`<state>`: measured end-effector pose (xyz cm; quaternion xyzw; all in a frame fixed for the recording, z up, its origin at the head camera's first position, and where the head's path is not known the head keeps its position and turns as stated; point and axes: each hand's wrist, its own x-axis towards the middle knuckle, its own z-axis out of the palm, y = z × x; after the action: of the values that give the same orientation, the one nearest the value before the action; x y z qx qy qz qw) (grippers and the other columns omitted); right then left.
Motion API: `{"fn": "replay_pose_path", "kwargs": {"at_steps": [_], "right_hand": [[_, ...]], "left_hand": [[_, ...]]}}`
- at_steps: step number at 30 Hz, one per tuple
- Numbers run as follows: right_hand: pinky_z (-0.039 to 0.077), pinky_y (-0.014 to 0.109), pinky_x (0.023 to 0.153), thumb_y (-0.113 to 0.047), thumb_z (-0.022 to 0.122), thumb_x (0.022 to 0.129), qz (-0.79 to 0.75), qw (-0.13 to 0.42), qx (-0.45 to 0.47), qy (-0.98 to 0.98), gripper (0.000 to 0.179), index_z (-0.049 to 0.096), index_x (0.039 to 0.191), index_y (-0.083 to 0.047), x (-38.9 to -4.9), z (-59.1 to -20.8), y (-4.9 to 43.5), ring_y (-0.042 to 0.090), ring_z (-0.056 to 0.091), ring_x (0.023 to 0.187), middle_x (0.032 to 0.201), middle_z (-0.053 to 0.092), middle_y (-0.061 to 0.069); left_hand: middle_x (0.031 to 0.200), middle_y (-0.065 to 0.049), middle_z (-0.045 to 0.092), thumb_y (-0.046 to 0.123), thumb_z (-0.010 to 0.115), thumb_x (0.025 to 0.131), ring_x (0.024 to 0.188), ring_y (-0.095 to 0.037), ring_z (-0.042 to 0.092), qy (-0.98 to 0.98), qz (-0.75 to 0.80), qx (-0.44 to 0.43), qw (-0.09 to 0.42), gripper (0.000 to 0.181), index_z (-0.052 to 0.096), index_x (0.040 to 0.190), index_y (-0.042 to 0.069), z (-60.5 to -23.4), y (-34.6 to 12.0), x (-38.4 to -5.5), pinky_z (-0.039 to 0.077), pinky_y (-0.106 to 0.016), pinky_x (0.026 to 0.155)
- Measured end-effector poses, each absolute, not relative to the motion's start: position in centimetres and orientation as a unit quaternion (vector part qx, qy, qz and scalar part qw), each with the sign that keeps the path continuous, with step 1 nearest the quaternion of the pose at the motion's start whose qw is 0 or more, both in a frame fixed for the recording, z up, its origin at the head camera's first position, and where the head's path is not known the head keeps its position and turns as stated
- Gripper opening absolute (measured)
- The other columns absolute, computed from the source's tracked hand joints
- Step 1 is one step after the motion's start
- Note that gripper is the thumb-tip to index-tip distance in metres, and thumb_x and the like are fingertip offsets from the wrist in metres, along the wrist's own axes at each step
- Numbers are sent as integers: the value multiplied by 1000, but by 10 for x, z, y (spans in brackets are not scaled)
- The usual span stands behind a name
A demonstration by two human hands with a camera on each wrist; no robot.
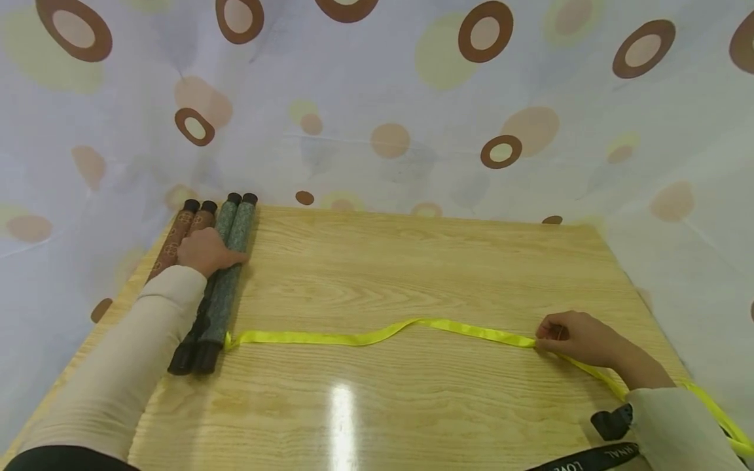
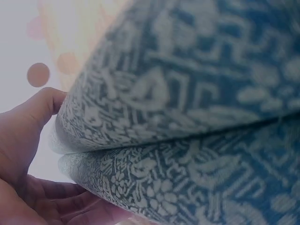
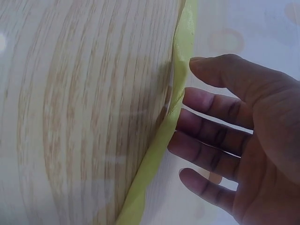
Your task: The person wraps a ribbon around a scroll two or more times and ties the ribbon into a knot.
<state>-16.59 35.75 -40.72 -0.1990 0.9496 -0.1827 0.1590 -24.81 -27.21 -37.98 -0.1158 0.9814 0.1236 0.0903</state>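
Two blue-green patterned scrolls [image 1: 240,239] with black end knobs lie side by side at the table's left. My left hand [image 1: 203,254] grips this pair. In the left wrist view, the thumb [image 2: 49,101] is against one scroll and the fingers [image 2: 75,204] lie along the other. From the scrolls' near end a yellow ribbon [image 1: 330,338] runs rightward, with a twist midway. My right hand [image 1: 580,337] holds it between thumb and fingertips at the right. In the right wrist view, the ribbon [image 3: 164,131] narrows at the fingertips; how firmly they pinch is unclear.
Two brown patterned scrolls [image 1: 171,242] lie left of the blue-green pair, partly hidden by the left arm. More yellow ribbon [image 1: 715,405] trails past the right sleeve. A black lettered strap [image 1: 589,458] is at the front. Spotted cloth [image 1: 383,98] surrounds the wooden table [image 1: 412,261].
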Motion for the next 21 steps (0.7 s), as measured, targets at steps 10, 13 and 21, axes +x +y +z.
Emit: {"fn": "replay_pose_path", "kwargs": {"at_steps": [10,13,21], "right_hand": [[43,22,61,-30,71,93,-186,160,-198,949,15,68,91,-15,-166,-407,356,-3,48,65,80,64,-8],[43,22,61,-31,71,92,-185,160,-196,950,16,68,91,-15,-167,-408,355,-3,48,66,80,64,-8],[45,22,62,-32,72,92,-185,160,-196,949,18,69,92,-15,-168,-411,354,-4,50,67,81,65,-8]], "left_hand": [[47,5,31,52,68,86,45,-11,34,984,125,-70,107,55,43,54,15,-358,-252,-246,34,-28,46],[48,5,32,52,68,86,46,-12,36,984,127,-59,112,55,43,54,15,-353,-244,-244,34,-28,47],[55,2,36,52,67,86,51,-15,40,979,157,-45,118,51,44,60,14,-348,-218,-241,36,-29,48]]}}
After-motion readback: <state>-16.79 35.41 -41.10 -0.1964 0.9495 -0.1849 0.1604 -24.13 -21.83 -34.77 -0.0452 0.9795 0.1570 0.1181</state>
